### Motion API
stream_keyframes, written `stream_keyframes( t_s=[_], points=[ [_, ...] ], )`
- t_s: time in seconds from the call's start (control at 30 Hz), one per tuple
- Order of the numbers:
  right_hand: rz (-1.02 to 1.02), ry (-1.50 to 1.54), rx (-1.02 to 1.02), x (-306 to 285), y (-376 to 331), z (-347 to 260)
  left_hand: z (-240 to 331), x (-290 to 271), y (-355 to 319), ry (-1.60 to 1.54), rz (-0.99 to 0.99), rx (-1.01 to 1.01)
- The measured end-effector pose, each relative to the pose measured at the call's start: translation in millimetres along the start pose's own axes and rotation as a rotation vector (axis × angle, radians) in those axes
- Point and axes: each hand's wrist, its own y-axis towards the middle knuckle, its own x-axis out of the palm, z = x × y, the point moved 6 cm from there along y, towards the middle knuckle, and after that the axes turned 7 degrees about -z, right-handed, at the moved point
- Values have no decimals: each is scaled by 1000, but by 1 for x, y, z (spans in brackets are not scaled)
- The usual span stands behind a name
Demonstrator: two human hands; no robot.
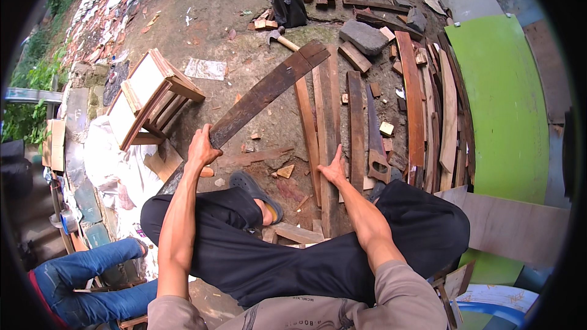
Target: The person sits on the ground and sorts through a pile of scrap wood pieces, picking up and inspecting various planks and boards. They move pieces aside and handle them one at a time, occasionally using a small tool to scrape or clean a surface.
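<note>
My left hand (205,148) is closed around a long dark plank (269,93), which slants up and to the right in front of me. Its near end runs down past my left forearm. My right hand (334,168) spans a narrower wooden board (327,104), thumb on its left edge and fingers along its right. That board points away from me between my knees, beside a thinner strip of wood (307,128). Just right of my right hand lie a dark plank (356,125) and a handsaw (377,162) with a wooden handle. Beyond the slanting plank rests a hammer (284,40).
A small wooden stool (150,101) lies tipped at the left near a white sack (110,159). Several planks (409,95) and a grey stone block (363,37) are at the right, before a green panel (498,110). Another person's jeans-clad leg (92,266) shows at lower left.
</note>
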Motion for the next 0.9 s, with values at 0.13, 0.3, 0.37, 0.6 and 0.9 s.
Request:
stream_keyframes(
  t_s=[0.13, 0.3, 0.37, 0.6, 0.9],
  points=[
    [7, -27, -27, -13, 13, -24, -7, -3, 2, 11, 59, -29],
    [114, -49, -278, -52, 36, -75, -4, -5, 3, -18, 35, -63],
    [91, -31, -220, -58, 40, -90, -6, -6, 7, -50, 39, -74],
    [105, 434, -332, -43, 40, -55, -10, -4, 14, -176, 16, -103],
    [308, 382, -338, -45, -11, -47, -5, -13, 6, -266, 41, -134]
  ],
)
